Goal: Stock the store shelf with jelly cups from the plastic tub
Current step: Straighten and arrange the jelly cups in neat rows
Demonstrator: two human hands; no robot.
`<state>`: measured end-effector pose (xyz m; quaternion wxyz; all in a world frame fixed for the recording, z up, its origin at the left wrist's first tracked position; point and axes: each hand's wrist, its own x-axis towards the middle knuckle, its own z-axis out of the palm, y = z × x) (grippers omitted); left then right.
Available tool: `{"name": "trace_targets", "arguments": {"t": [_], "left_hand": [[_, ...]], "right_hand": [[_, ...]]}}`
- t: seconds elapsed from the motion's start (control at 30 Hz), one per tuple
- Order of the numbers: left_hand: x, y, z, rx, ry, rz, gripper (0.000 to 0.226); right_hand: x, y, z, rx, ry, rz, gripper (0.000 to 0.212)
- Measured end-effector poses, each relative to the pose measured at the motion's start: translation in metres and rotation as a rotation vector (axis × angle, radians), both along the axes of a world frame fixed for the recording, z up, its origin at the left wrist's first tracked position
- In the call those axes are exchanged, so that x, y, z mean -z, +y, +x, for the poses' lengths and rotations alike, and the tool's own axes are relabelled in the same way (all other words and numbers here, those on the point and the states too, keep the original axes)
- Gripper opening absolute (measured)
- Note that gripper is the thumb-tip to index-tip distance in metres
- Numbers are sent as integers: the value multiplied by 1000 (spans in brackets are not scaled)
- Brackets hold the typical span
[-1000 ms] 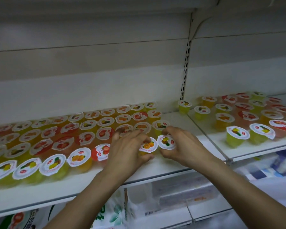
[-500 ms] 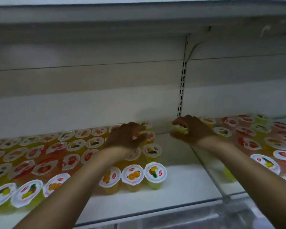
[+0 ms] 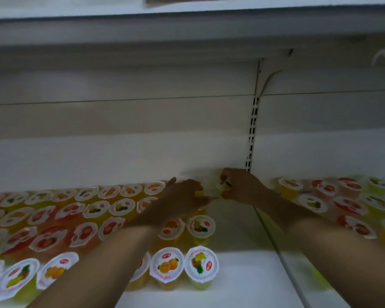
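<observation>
At the back edge of the white shelf (image 3: 242,270), the right hand (image 3: 242,187) pinches a yellow jelly cup (image 3: 223,186) between curled fingers. The left hand (image 3: 182,200) sits just beside it over the cup rows (image 3: 76,218), fingers loosely bent; whether it grips anything I cannot tell.

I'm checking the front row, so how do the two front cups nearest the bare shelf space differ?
The orange-picture cup shows oranges on its lid and orange jelly below; the pineapple-picture cup shows pineapple over yellow-green jelly. The pineapple one borders the bare shelf; the orange one sits between cups. Both stand upright, sealed with white lids.
</observation>
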<state>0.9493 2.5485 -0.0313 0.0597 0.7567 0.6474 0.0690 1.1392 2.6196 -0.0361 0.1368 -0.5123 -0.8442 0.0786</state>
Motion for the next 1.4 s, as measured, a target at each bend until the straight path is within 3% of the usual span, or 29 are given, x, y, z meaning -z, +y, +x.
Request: {"name": "trace_targets", "arguments": {"t": [0.3, 0.47, 0.57, 0.67, 0.77, 0.83, 0.93, 1.13, 1.4], "left_hand": [[-1, -2, -2, -30, -13, 3, 60], [-4, -10, 0, -15, -25, 19, 57], [-7, -26, -5, 35, -57, 81, 52], [-9, -42, -11, 29, -49, 97, 54], [-3, -49, -11, -10, -62, 104, 37], [-2, -52, -7, -14, -73, 98, 33], [-4, -55, -1, -10, -63, 111, 33], [-3, -47, -2, -38, -122, 205, 20], [-1, -40, -1, -24, -161, 284, 22]], "right_hand": [[19, 7, -23, 3, 65, 76, 36], [3, -14, -9, -15, 7, 36, 62], [-23, -31, 24, 60, -99, 81, 65], [-43, -44, 65, 135, -239, -32, 69], [-41, -54, 85, 171, -269, -189, 72], [-30, -54, 86, 178, -280, -172, 64], [-20, -53, 78, 193, -228, -72, 50], [-14, -67, 24, 46, 16, -74, 46], [4, -67, -6, 22, 40, 9, 45]]}}
